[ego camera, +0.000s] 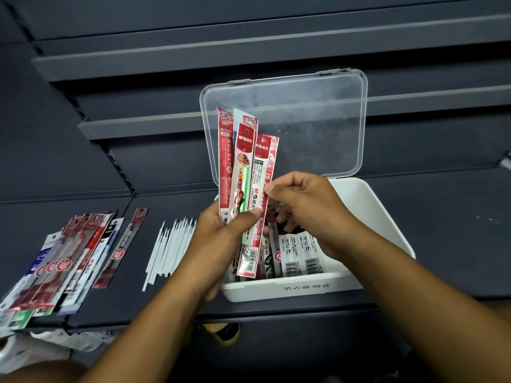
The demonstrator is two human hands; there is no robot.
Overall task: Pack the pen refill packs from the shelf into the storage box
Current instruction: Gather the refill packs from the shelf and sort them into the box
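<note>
Shelf [442, 244], white refills [171, 244] beside box [373, 205], left grip [221, 233] clasping packs [243, 167], right grip [307, 205] pinching one.

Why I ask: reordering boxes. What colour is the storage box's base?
White base, clear lid; head view shows it best.

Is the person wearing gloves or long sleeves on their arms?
No. The left hand and the right hand have no gloves on. The left forearm and the right forearm have no sleeves as far as the picture shows. No watch, bracelet or ring can be seen.
</note>
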